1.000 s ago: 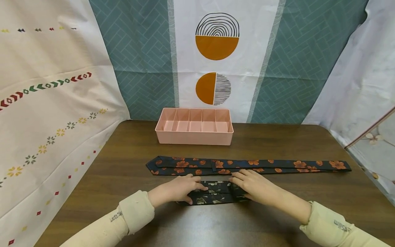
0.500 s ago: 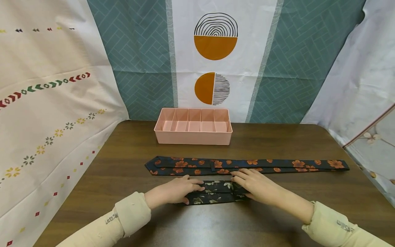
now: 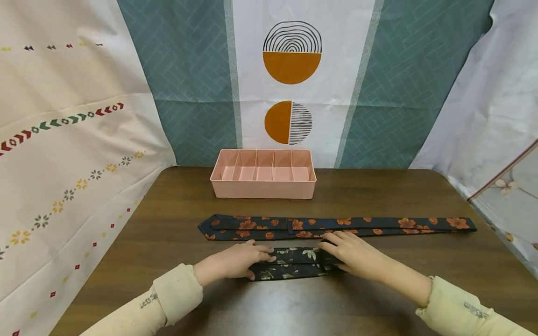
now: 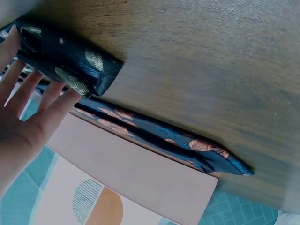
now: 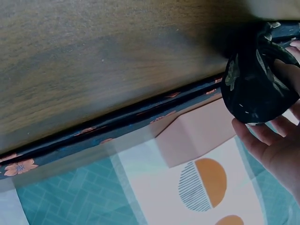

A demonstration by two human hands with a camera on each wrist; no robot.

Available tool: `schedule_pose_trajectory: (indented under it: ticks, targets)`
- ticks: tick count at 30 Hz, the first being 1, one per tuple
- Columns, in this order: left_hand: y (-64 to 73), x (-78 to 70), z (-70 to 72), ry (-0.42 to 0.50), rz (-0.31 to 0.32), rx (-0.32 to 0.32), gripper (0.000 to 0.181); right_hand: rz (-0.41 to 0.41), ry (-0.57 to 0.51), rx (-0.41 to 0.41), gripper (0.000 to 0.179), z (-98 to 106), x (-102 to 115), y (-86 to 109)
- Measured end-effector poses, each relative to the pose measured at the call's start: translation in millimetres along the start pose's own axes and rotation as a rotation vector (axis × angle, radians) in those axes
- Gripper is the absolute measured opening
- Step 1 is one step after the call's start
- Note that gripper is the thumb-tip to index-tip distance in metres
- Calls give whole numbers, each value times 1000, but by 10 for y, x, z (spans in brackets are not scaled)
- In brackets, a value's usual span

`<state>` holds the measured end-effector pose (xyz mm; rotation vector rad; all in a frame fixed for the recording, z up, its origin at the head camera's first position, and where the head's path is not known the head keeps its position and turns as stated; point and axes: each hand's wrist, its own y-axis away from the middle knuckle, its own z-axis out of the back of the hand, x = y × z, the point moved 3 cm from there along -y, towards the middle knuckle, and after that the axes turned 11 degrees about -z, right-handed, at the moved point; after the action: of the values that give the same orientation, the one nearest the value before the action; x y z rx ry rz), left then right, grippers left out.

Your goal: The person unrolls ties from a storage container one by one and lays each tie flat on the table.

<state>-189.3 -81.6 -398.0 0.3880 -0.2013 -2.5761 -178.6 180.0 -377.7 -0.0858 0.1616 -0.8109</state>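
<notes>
A black necktie (image 3: 290, 269) with pale flowers lies folded short near the front of the table. My left hand (image 3: 237, 261) rests on its left end, thumb at the near edge and fingers along the far edge. Those fingers look fairly straight in the left wrist view, beside the tie's folded end (image 4: 105, 70). My right hand (image 3: 355, 254) grips the right end; in the right wrist view the cloth bulges in a rounded loop (image 5: 248, 93), thumb in the fold and fingers outside. A dark blue necktie with orange flowers (image 3: 391, 224) lies lengthwise just beyond both hands.
A pink box (image 3: 265, 189) with several compartments stands at the back of the brown table (image 3: 159, 224). Patterned cloth hangs behind it (image 3: 193, 116) and along both sides.
The right hand has shifted slightly right, drawing the tie's folded edge with it, and the left hand slightly left. More pale-flowered cloth shows between them. The orange-flowered necktie and the box stay put.
</notes>
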Motion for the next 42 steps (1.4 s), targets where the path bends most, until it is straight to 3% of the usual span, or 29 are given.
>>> schedule_pose_trajectory:
  ticks: [6, 16, 31, 42]
  targets:
    - [-20, -12, -31, 1, -19, -3, 54, -23, -5, 27, 60, -22, -2, 24]
    - [-83, -32, -39, -139, -74, -188, 29, -23, -16, -8, 64, -32, -6, 43]
    - [-77, -74, -31, -149, -63, -184, 30, -31, -34, 14, 59, -58, -41, 41]
    - [-76, -74, -36, -143, -45, -230, 25, 15, -22, -28, 63, -76, -57, 82]
